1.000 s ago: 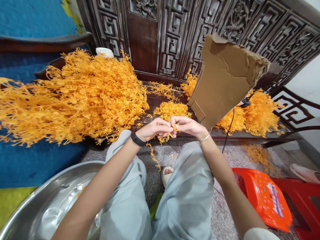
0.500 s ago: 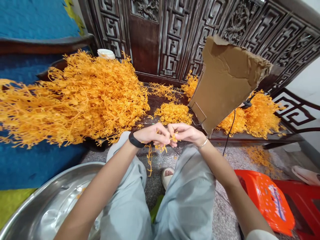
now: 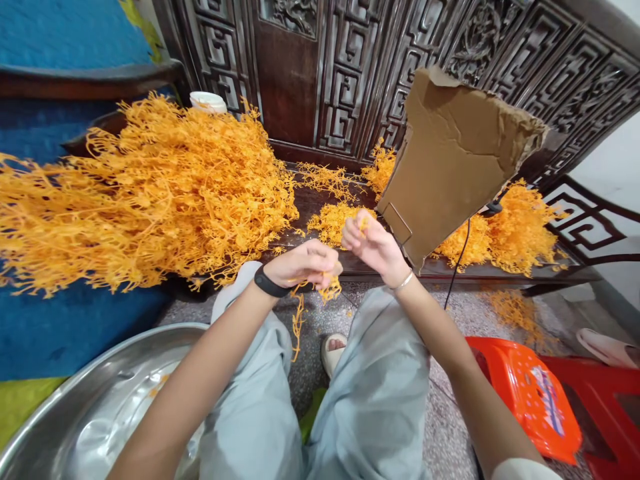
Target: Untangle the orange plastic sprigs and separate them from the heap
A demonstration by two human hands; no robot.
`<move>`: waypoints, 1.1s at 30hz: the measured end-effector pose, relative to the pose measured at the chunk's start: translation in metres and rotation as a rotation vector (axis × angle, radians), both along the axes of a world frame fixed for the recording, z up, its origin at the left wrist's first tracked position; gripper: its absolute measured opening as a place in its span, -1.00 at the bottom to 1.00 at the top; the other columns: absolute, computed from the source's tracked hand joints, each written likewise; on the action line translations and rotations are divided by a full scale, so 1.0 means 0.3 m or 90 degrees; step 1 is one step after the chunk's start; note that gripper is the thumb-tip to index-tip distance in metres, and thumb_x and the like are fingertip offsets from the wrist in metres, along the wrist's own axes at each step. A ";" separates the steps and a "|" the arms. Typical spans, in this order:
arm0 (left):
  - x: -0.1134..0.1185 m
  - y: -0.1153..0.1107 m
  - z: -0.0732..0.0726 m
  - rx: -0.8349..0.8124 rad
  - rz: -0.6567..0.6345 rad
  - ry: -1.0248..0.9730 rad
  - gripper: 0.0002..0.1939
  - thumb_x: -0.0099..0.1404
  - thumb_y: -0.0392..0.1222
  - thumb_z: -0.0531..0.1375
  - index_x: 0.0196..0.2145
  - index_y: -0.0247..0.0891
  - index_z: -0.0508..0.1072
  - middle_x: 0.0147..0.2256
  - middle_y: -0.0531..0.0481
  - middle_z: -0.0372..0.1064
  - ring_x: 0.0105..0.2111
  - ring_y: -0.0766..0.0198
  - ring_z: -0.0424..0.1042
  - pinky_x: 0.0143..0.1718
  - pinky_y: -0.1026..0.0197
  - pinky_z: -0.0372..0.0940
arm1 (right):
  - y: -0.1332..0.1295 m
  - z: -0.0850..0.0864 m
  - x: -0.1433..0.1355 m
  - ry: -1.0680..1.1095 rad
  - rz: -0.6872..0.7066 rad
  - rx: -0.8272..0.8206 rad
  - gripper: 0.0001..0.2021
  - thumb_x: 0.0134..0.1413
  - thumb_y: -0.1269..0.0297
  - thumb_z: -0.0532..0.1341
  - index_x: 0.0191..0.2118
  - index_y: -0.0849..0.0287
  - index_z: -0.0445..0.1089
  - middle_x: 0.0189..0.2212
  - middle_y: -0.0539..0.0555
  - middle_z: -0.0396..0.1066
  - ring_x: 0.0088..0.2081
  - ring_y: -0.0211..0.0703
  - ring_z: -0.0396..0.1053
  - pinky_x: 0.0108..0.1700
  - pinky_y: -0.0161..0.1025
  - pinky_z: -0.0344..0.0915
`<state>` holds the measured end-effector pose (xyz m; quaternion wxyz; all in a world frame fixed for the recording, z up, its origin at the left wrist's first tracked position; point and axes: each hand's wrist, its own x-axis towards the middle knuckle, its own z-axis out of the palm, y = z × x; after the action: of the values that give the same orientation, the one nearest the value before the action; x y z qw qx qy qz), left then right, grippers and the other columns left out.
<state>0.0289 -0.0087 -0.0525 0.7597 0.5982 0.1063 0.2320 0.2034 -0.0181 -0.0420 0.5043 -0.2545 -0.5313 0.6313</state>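
Note:
My left hand [image 3: 306, 263], with a black band at its wrist, is closed on a thin orange branching sprig [image 3: 299, 320] that dangles below it over the floor. Up and to the right, apart from it, my right hand [image 3: 371, 243] has its fingers curled round a small orange piece [image 3: 364, 225]. Just behind the right hand lies a small pile of orange pieces [image 3: 330, 223] on the dark wooden bench [image 3: 305, 200]. A large heap of tangled orange sprigs [image 3: 200, 193] fills the left side.
A torn cardboard sheet [image 3: 455, 147] stands on the bench at right, with more orange heaps [image 3: 520, 230] behind it and a black cable [image 3: 457, 263] hanging down. A metal basin [image 3: 45, 427] sits at lower left. A red plastic stool [image 3: 530, 400] stands at lower right.
My hands were together at the sprig. The right hand has moved up and away with a small orange piece, towards the small pile; the left keeps the sprig.

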 end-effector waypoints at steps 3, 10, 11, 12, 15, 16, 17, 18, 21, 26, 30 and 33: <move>0.026 0.002 -0.004 -0.046 0.116 0.009 -0.70 0.02 -0.05 0.25 -0.67 -0.31 0.39 -0.78 0.12 0.07 -0.74 0.48 0.02 -0.64 0.32 0.07 | 0.074 -0.014 0.041 -0.033 -0.184 -0.061 -0.64 -0.15 0.05 0.26 -0.45 0.10 0.05 -0.52 -0.09 0.08 -0.56 -0.37 0.03 -0.42 -0.34 0.19; 0.053 0.039 -0.040 -0.116 0.305 0.062 -0.75 0.16 -0.09 0.16 -0.56 -0.30 0.36 -0.78 0.19 0.00 -0.77 0.51 -0.03 -0.71 0.38 0.03 | 0.203 -0.102 0.148 -0.104 -0.428 -0.178 -0.74 -0.14 0.24 0.31 -0.44 0.16 0.18 -0.57 -0.15 0.21 -0.64 -0.48 0.05 -0.52 -0.44 0.11; 0.052 0.042 -0.042 -0.135 0.326 0.065 -0.75 0.17 -0.09 0.15 -0.56 -0.30 0.35 -0.78 0.19 0.00 -0.78 0.51 -0.04 -0.71 0.38 0.03 | 0.215 -0.115 0.161 -0.124 -0.461 -0.196 -0.76 -0.14 0.30 0.30 -0.45 0.17 0.18 -0.60 -0.16 0.22 -0.65 -0.49 0.06 -0.54 -0.45 0.10; 0.052 0.044 -0.042 -0.150 0.342 0.067 -0.75 0.18 -0.08 0.13 -0.55 -0.30 0.34 -0.78 0.19 0.01 -0.78 0.51 -0.03 -0.72 0.38 0.05 | 0.225 -0.127 0.173 -0.144 -0.480 -0.215 -0.79 -0.14 0.36 0.29 -0.47 0.18 0.18 -0.62 -0.16 0.22 -0.66 -0.48 0.08 -0.55 -0.46 0.10; 0.049 0.047 -0.039 -0.176 0.351 0.077 -0.73 0.21 -0.08 0.08 -0.54 -0.30 0.33 -0.77 0.18 0.04 -0.79 0.49 0.00 -0.71 0.36 0.09 | 0.251 -0.156 0.201 -0.179 -0.477 -0.268 -0.84 -0.14 0.53 0.23 -0.51 0.21 0.21 -0.69 -0.12 0.24 -0.65 -0.43 0.19 -0.54 -0.44 0.16; 0.049 0.047 -0.038 -0.181 0.347 0.077 -0.73 0.22 -0.08 0.07 -0.54 -0.30 0.33 -0.77 0.17 0.05 -0.79 0.48 0.01 -0.71 0.36 0.10 | 0.259 -0.163 0.209 -0.183 -0.480 -0.279 -0.85 -0.13 0.56 0.21 -0.51 0.23 0.22 -0.70 -0.11 0.24 -0.64 -0.42 0.21 -0.53 -0.44 0.18; 0.049 0.048 -0.038 -0.184 0.343 0.076 -0.73 0.22 -0.08 0.07 -0.54 -0.31 0.32 -0.76 0.17 0.06 -0.79 0.48 0.02 -0.71 0.35 0.10 | 0.266 -0.170 0.215 -0.184 -0.488 -0.285 -0.86 -0.12 0.58 0.18 -0.50 0.23 0.23 -0.71 -0.11 0.25 -0.64 -0.42 0.23 -0.52 -0.44 0.19; 0.049 0.049 -0.039 -0.187 0.341 0.073 -0.73 0.22 -0.09 0.06 -0.53 -0.31 0.32 -0.76 0.17 0.07 -0.79 0.48 0.03 -0.71 0.35 0.11 | 0.272 -0.175 0.220 -0.183 -0.501 -0.287 -0.86 -0.09 0.60 0.16 -0.49 0.24 0.24 -0.70 -0.11 0.25 -0.64 -0.43 0.24 -0.52 -0.45 0.20; 0.048 0.054 -0.045 -0.190 0.337 0.054 -0.72 0.22 -0.07 0.06 -0.54 -0.31 0.32 -0.75 0.17 0.06 -0.78 0.48 0.03 -0.70 0.36 0.11 | 0.286 -0.185 0.233 -0.175 -0.532 -0.288 -0.87 -0.02 0.61 0.11 -0.46 0.26 0.28 -0.68 -0.11 0.27 -0.64 -0.47 0.24 -0.51 -0.48 0.22; 0.046 0.055 -0.041 -0.206 0.359 0.040 -0.71 0.23 -0.08 0.05 -0.55 -0.31 0.32 -0.74 0.15 0.07 -0.76 0.47 0.05 -0.69 0.35 0.14 | 0.292 -0.189 0.243 -0.181 -0.525 -0.296 -0.88 -0.02 0.61 0.12 -0.42 0.29 0.34 -0.65 -0.07 0.33 -0.65 -0.44 0.27 -0.53 -0.45 0.25; 0.045 0.052 -0.035 -0.209 0.384 0.030 -0.69 0.25 -0.12 0.02 -0.56 -0.32 0.34 -0.73 0.13 0.09 -0.76 0.46 0.07 -0.67 0.34 0.17 | 0.291 -0.189 0.241 -0.195 -0.533 -0.301 -0.89 -0.05 0.61 0.14 -0.43 0.31 0.35 -0.63 -0.06 0.35 -0.66 -0.45 0.26 -0.54 -0.45 0.26; 0.045 0.053 -0.037 -0.208 0.387 0.019 -0.68 0.26 -0.14 0.00 -0.56 -0.33 0.34 -0.74 0.12 0.08 -0.75 0.45 0.09 -0.67 0.35 0.17 | 0.290 -0.189 0.241 -0.207 -0.544 -0.303 -0.88 -0.04 0.62 0.12 -0.45 0.32 0.34 -0.65 -0.07 0.32 -0.66 -0.46 0.24 -0.55 -0.46 0.24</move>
<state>0.0423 0.0072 -0.0636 0.7398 0.4127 0.3269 0.4189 0.2758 0.0690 -0.0986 0.5562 -0.6513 -0.2931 0.4249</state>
